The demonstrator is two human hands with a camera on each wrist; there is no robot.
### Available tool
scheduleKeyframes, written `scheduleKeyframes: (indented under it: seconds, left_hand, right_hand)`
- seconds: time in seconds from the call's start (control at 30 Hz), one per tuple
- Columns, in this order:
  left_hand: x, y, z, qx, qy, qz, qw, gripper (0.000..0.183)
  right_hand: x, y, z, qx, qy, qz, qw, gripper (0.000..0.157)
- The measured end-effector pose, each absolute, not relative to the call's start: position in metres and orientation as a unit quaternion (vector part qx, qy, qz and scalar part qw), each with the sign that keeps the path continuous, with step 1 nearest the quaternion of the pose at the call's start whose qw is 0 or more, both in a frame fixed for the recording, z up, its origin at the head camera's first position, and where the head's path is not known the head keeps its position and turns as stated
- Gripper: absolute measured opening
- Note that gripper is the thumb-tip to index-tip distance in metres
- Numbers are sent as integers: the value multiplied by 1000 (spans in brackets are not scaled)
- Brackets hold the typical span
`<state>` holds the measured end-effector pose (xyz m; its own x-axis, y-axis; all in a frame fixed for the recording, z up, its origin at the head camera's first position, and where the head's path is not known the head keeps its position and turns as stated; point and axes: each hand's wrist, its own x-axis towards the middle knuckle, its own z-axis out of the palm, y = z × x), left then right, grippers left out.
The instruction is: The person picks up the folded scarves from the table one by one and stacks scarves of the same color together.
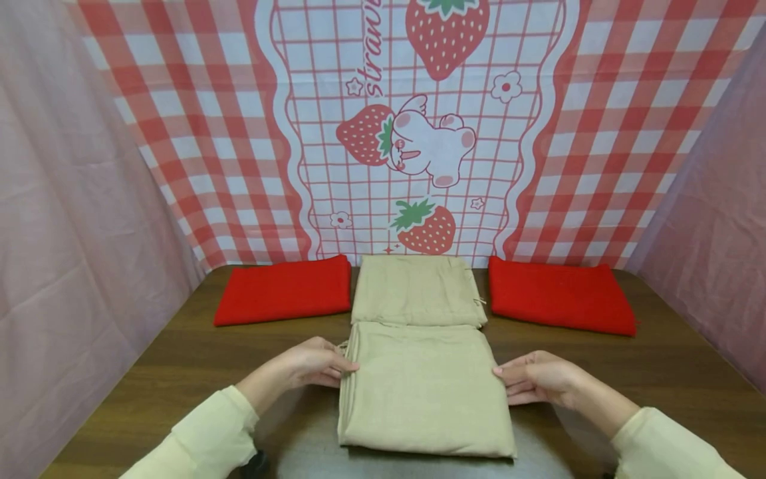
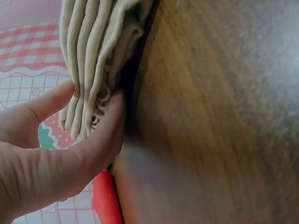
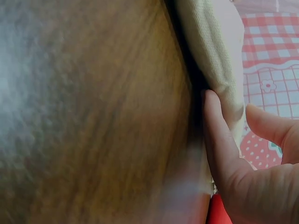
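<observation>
A folded beige cloth [image 1: 425,396] lies at the front middle of the table. My left hand [image 1: 314,362] pinches its left edge, thumb on top and fingers beneath. In the left wrist view, several stacked layers of this cloth [image 2: 91,51] and a short fringe show between thumb and fingers. Across from it, my right hand [image 1: 538,379] holds the right edge, which is a smooth rounded fold [image 3: 212,51] in the right wrist view. There the fingers reach along its underside and the thumb sits at its top. A second folded beige cloth [image 1: 419,289] lies directly behind the first.
Red folded cloths lie at the back of the wooden table [image 1: 155,379], one on the left [image 1: 284,291] and one on the right [image 1: 559,296]. Behind the table hangs a red-and-white checked curtain [image 1: 227,100] with strawberries. Pink drapes [image 1: 72,199] flank both sides.
</observation>
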<state>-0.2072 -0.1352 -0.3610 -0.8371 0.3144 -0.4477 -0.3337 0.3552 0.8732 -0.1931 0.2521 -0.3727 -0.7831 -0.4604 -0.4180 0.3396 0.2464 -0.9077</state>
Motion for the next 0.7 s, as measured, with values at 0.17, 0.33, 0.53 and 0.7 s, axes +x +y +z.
scheduleKeyframes:
  seconds: [0.17,0.33,0.53,0.7]
  left_hand:
    - [-213,-137,-358,-16,778,561,282,31]
    - [-220,-139,-356,-31,776,564,282,36]
    - [-229,-140,-355,-28,778,565,273,34]
    - [-234,-141,-357,-19,781,566,264,31]
  right_hand:
    - [-197,254,-372,-39,720,-614,321,35]
    - [-201,254,-369,-36,736,-602,307,45]
    - [-208,255,-362,-33,763,-576,292,52]
    - [-216,254,-356,-31,795,-541,272,55]
